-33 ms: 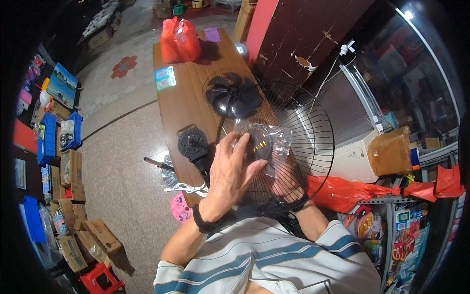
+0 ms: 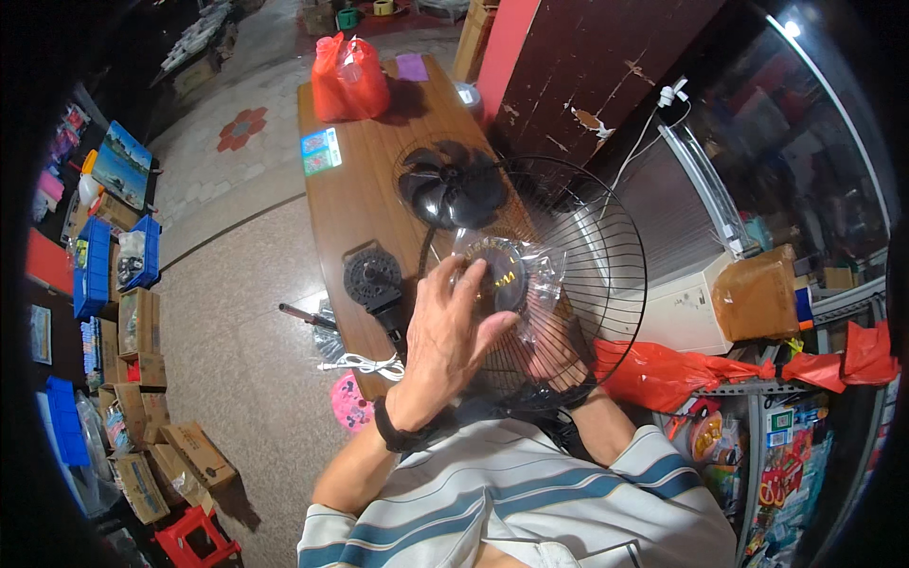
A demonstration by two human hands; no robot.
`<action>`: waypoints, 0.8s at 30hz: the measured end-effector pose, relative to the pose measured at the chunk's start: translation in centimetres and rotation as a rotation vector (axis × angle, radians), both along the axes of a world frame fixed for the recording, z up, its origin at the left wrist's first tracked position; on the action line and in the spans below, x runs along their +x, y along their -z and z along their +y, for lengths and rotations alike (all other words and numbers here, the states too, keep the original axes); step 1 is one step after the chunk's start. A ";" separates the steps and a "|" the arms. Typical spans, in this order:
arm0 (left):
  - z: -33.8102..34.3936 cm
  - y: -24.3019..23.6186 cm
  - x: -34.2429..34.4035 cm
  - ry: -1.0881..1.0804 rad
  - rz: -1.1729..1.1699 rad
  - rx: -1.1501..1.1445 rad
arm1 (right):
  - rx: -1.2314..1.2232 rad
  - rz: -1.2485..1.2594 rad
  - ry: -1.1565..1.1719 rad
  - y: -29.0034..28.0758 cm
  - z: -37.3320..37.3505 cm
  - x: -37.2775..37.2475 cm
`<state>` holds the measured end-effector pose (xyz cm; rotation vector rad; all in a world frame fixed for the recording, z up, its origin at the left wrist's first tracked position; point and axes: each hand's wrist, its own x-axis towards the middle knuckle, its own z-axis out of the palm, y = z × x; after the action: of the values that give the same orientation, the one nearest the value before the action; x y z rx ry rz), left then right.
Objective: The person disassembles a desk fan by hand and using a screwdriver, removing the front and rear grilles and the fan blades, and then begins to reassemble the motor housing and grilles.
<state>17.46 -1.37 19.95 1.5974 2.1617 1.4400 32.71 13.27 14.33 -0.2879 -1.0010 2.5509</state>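
Note:
A round black wire fan grille (image 2: 620,317) stands tilted in front of me. At its middle is a dark disc with gold lettering (image 2: 509,276), wrapped in clear plastic film (image 2: 549,265). My left hand (image 2: 445,312) lies over the disc's left side, fingers and thumb apart, touching the film. Through the wires my right hand (image 2: 556,357) shows at the grille's lower part; wires and film hide its fingers. Behind the grille lies a black fan blade (image 2: 450,185). A black fan motor housing (image 2: 372,275) rests on the wooden table (image 2: 355,204) to the left.
A red plastic bag (image 2: 350,80) and a printed card (image 2: 320,151) are at the table's far end. A coiled white cable (image 2: 365,364) and a dark pole (image 2: 308,315) are by its left edge. Cardboard boxes (image 2: 194,450) stand left; shelves with goods (image 2: 781,454) stand right.

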 end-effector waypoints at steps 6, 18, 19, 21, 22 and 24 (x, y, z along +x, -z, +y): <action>2.5 -0.9 3.7 0.031 0.116 0.042 | 0.056 -0.024 0.007 0.6 2.1 0.8; 10.9 0.7 8.6 -0.101 0.144 0.153 | 0.188 -0.052 0.063 0.8 7.8 6.2; 11.3 0.7 8.9 -0.103 0.150 0.144 | 0.200 -0.050 0.068 0.9 8.2 6.5; 12.2 0.2 9.2 -0.092 0.122 0.158 | 0.223 -0.054 0.077 1.1 8.9 7.3; 12.7 -0.2 9.6 -0.079 0.066 0.170 | 0.233 -0.052 0.085 1.1 9.3 7.8; 13.7 -0.2 10.1 -0.066 0.040 0.161 | 0.249 -0.047 0.096 1.4 9.9 8.6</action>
<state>27.58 12.29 20.18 1.6319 2.1901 1.6536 41.31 23.19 12.94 -0.3186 -1.2758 2.3131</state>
